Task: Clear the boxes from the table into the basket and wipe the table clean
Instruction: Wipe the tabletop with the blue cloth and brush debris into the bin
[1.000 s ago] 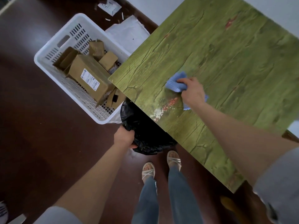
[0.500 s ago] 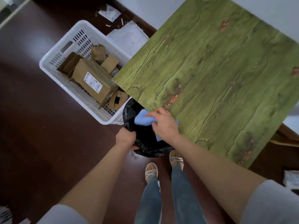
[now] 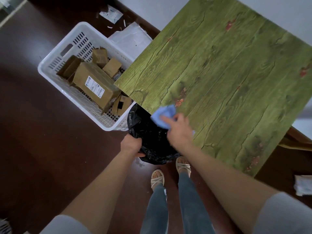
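Observation:
The green wood-grain table (image 3: 228, 73) fills the upper right, and no boxes lie on it. Several brown cardboard boxes (image 3: 96, 86) sit in the white slotted basket (image 3: 55, 65) on the floor to its left. A black bin bag (image 3: 148, 137) hangs below the table's near edge. My left hand (image 3: 130, 146) grips the bag's rim. My right hand (image 3: 179, 130) holds a crumpled blue cloth (image 3: 163, 114) at the table's edge, above the bag's mouth. Reddish patches show on the tabletop, one (image 3: 179, 98) just beyond the cloth.
White plastic wrapping (image 3: 130, 38) and paper scraps (image 3: 110, 14) lie on the dark floor behind the basket. My own feet in sandals (image 3: 168, 173) stand below the bag. More white packaging (image 3: 303, 184) lies at the right edge.
My right hand swept the cloth from the middle of the table to its near edge over the bag; the pale crumbs by the edge are gone. The left hand stayed on the bag.

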`<state>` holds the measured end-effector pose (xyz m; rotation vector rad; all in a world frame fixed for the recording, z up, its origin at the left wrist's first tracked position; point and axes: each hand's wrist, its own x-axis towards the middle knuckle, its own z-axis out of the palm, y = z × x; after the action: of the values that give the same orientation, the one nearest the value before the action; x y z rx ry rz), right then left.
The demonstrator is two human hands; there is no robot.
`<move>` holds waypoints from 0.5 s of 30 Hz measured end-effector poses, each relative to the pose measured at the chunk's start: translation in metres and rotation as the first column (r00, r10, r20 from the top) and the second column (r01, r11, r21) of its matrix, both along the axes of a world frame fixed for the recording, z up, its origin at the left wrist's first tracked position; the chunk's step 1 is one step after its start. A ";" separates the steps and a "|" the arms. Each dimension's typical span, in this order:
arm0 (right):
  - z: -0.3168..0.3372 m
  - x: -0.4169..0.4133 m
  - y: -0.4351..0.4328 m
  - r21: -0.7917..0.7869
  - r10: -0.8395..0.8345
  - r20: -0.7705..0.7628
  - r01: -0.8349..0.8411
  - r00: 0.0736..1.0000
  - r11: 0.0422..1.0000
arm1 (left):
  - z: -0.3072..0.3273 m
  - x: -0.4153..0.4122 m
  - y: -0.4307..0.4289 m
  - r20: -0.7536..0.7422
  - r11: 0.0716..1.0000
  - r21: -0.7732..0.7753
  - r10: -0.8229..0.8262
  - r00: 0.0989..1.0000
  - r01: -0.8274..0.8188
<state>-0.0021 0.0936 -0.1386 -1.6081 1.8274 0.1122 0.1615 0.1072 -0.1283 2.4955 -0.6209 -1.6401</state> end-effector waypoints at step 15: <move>-0.006 0.042 0.021 0.176 0.264 -0.036 -0.254 0.964 0.951 | -0.013 0.019 0.012 0.063 0.999 -0.019 -0.044 0.997 0.046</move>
<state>0.0394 0.1150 -0.1441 -1.7292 1.5938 0.4268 0.1806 0.1191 -0.1408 2.5455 -0.7018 -1.5678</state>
